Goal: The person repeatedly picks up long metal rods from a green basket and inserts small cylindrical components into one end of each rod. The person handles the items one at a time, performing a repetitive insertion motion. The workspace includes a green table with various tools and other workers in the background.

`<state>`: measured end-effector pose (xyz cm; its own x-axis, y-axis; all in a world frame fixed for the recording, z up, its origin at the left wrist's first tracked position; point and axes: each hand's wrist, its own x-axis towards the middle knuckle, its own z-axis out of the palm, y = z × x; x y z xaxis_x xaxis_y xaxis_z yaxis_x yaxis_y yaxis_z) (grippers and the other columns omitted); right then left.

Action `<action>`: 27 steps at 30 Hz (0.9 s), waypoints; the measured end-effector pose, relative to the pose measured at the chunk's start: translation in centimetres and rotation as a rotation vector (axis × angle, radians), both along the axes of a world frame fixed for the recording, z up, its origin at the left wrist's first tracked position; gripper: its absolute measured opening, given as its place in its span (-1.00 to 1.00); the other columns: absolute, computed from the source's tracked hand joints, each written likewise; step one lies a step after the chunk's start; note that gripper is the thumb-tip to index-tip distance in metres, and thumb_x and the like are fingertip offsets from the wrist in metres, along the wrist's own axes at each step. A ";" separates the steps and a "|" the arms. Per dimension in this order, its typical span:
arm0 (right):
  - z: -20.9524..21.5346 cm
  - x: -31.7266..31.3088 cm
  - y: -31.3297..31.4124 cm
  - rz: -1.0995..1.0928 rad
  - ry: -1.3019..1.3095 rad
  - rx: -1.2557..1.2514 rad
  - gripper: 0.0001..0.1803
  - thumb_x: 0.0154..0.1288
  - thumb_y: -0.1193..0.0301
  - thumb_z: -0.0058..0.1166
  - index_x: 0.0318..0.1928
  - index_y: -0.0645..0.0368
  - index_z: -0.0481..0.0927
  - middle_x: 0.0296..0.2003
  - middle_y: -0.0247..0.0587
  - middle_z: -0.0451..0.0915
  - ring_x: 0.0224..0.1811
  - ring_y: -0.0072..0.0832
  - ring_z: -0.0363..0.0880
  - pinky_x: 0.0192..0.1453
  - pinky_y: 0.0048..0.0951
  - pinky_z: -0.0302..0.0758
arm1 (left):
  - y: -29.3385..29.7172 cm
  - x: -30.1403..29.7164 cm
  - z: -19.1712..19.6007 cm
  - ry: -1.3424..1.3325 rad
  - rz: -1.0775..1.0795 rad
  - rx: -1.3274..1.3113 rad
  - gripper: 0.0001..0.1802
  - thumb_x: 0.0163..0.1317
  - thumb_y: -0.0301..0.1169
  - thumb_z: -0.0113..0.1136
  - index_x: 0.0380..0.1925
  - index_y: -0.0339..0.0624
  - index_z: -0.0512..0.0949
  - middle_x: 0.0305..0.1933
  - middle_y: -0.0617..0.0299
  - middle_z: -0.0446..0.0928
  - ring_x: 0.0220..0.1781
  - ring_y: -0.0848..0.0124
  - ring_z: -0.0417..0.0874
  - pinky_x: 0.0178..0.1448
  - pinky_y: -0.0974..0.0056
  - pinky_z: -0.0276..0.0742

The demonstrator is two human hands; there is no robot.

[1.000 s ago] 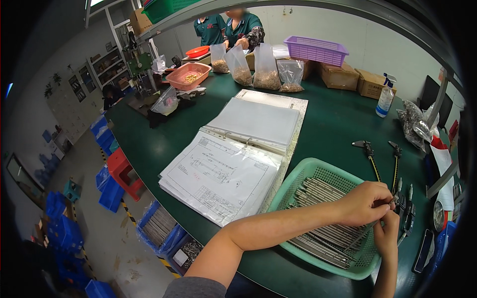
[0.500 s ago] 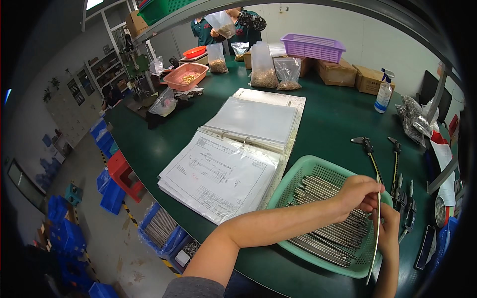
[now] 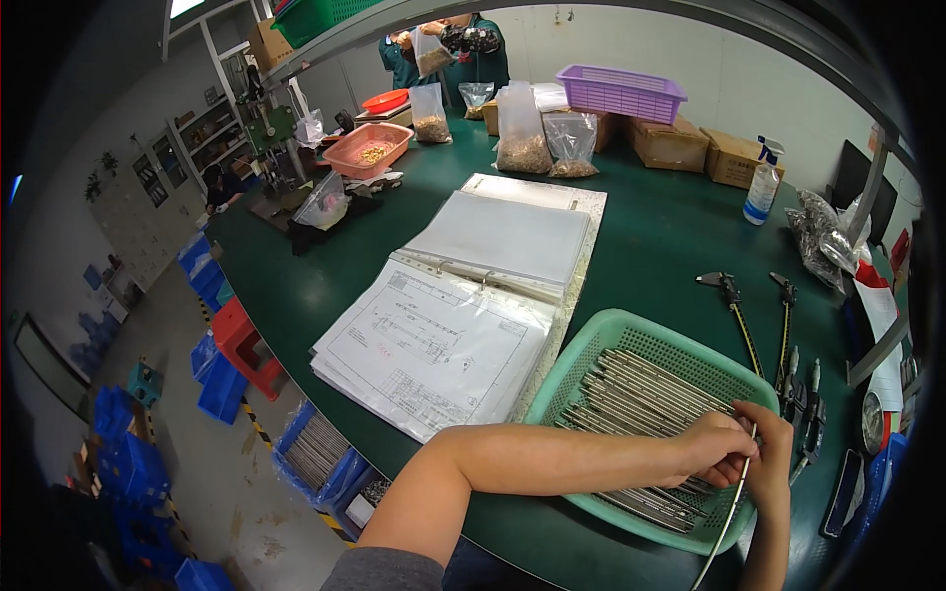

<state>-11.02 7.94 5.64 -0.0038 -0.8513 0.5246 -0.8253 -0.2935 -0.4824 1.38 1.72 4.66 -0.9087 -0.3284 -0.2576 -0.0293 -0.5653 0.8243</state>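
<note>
A green mesh basket [image 3: 631,325] full of thin grey metal rods [image 3: 641,394] sits on the dark green table near me. My left forearm crosses to the right, and my left hand [image 3: 711,448] rests over the basket's near right corner. My right hand [image 3: 777,463] is pressed against it from the right. Between them they pinch the upper end of one long metal rod [image 3: 724,527], which slants down past the basket's rim toward the table edge.
An open binder [image 3: 463,315] with drawing sheets lies left of the basket. Two calipers [image 3: 734,305] and other gauges lie to its right. Further back are a spray bottle [image 3: 761,187], bags of parts [image 3: 522,138], a purple basket [image 3: 619,94] and a person [image 3: 443,39]. Blue bins [image 3: 212,374] stand on the floor.
Both hands came down from the gauges at the right to the basket's near corner. A single long rod now hangs from them.
</note>
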 end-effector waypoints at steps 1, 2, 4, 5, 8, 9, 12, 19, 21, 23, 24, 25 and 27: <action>0.0 0.0 0.0 0.002 0.011 -0.015 -0.73 -0.13 0.61 -0.04 -0.29 0.30 0.50 -0.51 -0.08 0.53 -0.47 -0.31 0.54 -0.38 -0.44 0.42 | 0.1 0.0 0.1 -0.006 -0.010 -0.002 -0.79 0.07 -0.28 0.03 -0.57 -0.20 0.46 -0.60 0.29 0.43 -0.60 0.60 0.45 -0.52 0.53 0.42; 0.0 0.0 0.0 0.003 0.021 -0.029 -0.75 -0.10 0.61 -0.04 -0.29 0.30 0.50 -0.52 -0.09 0.54 -0.47 -0.32 0.54 -0.38 -0.44 0.42 | 0.2 0.1 0.1 -0.011 -0.021 -0.003 -0.79 0.06 -0.29 0.04 -0.57 -0.21 0.46 -0.60 0.29 0.42 -0.60 0.59 0.45 -0.52 0.53 0.42; -0.4 -0.3 -0.2 0.006 -0.041 0.002 -0.78 -0.05 0.63 -0.06 -0.29 0.29 0.50 -0.53 -0.10 0.54 -0.47 -0.33 0.55 -0.39 -0.45 0.43 | 0.5 0.1 0.2 -0.020 -0.043 -0.003 -0.79 0.06 -0.29 0.04 -0.57 -0.21 0.45 -0.60 0.28 0.42 -0.61 0.58 0.45 -0.53 0.52 0.42; -0.6 -0.4 -0.2 0.007 -0.072 0.018 -0.79 -0.02 0.64 -0.07 -0.30 0.29 0.50 -0.53 -0.10 0.54 -0.48 -0.33 0.55 -0.39 -0.46 0.43 | 0.7 0.1 0.3 -0.025 -0.052 0.000 -0.79 0.05 -0.29 0.05 -0.57 -0.22 0.45 -0.60 0.28 0.42 -0.61 0.57 0.46 -0.53 0.52 0.42; -0.6 -0.3 -0.2 0.005 -0.088 0.025 -0.80 0.00 0.65 -0.07 -0.30 0.29 0.50 -0.54 -0.12 0.54 -0.49 -0.35 0.55 -0.39 -0.47 0.43 | 1.1 0.1 0.0 -0.030 -0.082 0.001 -0.79 0.05 -0.30 0.05 -0.55 -0.22 0.45 -0.60 0.27 0.42 -0.61 0.55 0.47 -0.54 0.51 0.43; -0.7 -0.3 -0.2 -0.005 -0.098 0.039 -0.80 0.00 0.65 -0.07 -0.30 0.29 0.50 -0.54 -0.12 0.54 -0.49 -0.36 0.55 -0.39 -0.47 0.43 | 1.1 0.0 -0.2 -0.028 -0.097 0.000 -0.80 0.04 -0.30 0.05 -0.54 -0.23 0.45 -0.60 0.27 0.42 -0.60 0.54 0.48 -0.54 0.50 0.44; -0.8 -0.3 -0.2 -0.025 -0.115 0.063 -0.80 -0.01 0.66 -0.06 -0.30 0.29 0.50 -0.54 -0.12 0.54 -0.49 -0.37 0.55 -0.39 -0.47 0.44 | 1.2 -0.1 -0.5 -0.039 -0.129 -0.006 -0.81 0.04 -0.32 0.05 -0.52 -0.23 0.44 -0.60 0.26 0.42 -0.61 0.54 0.48 -0.55 0.49 0.44; -0.9 -0.3 -0.2 -0.028 -0.107 0.058 -0.81 0.00 0.65 -0.06 -0.31 0.29 0.50 -0.54 -0.12 0.55 -0.49 -0.36 0.55 -0.39 -0.47 0.44 | 1.4 -0.2 -0.8 -0.032 -0.160 0.004 -0.83 0.03 -0.35 0.05 -0.52 -0.25 0.44 -0.62 0.25 0.42 -0.63 0.53 0.48 -0.57 0.49 0.44; -0.8 -0.2 -0.2 -0.027 -0.080 0.040 -0.81 0.00 0.65 -0.06 -0.31 0.30 0.50 -0.54 -0.12 0.55 -0.49 -0.36 0.55 -0.39 -0.47 0.44 | 1.4 -0.1 -0.8 -0.033 -0.162 0.012 -0.83 0.03 -0.35 0.05 -0.53 -0.25 0.44 -0.62 0.25 0.43 -0.63 0.53 0.48 -0.57 0.49 0.44; -0.5 0.0 -0.2 -0.021 -0.036 0.009 -0.81 0.00 0.66 -0.06 -0.31 0.30 0.50 -0.54 -0.12 0.55 -0.49 -0.36 0.55 -0.39 -0.47 0.43 | 1.5 -0.1 -0.9 -0.036 -0.166 0.004 -0.82 0.03 -0.35 0.05 -0.53 -0.25 0.43 -0.61 0.25 0.43 -0.62 0.53 0.49 -0.56 0.49 0.45; -0.5 -0.1 -0.3 -0.017 -0.042 0.008 -0.81 0.00 0.65 -0.06 -0.30 0.30 0.50 -0.54 -0.12 0.55 -0.49 -0.37 0.55 -0.39 -0.48 0.44 | 1.5 -0.2 -1.0 -0.036 -0.169 0.000 -0.82 0.03 -0.35 0.05 -0.53 -0.26 0.43 -0.61 0.24 0.43 -0.62 0.53 0.49 -0.56 0.48 0.45; -0.6 -0.2 -0.3 -0.012 -0.049 0.007 -0.81 0.01 0.65 -0.07 -0.30 0.30 0.50 -0.54 -0.12 0.55 -0.50 -0.38 0.55 -0.40 -0.48 0.44 | 1.5 -0.2 -1.0 -0.040 -0.166 -0.001 -0.82 0.03 -0.35 0.05 -0.53 -0.26 0.43 -0.61 0.24 0.43 -0.62 0.52 0.49 -0.56 0.48 0.45; -0.8 -0.3 -0.4 -0.019 -0.107 0.030 -0.82 0.03 0.65 -0.08 -0.29 0.32 0.50 -0.54 -0.12 0.55 -0.51 -0.42 0.54 -0.42 -0.51 0.44 | 1.5 -0.2 -1.0 -0.046 -0.163 -0.003 -0.82 0.04 -0.34 0.05 -0.52 -0.26 0.43 -0.61 0.24 0.43 -0.62 0.52 0.49 -0.55 0.48 0.45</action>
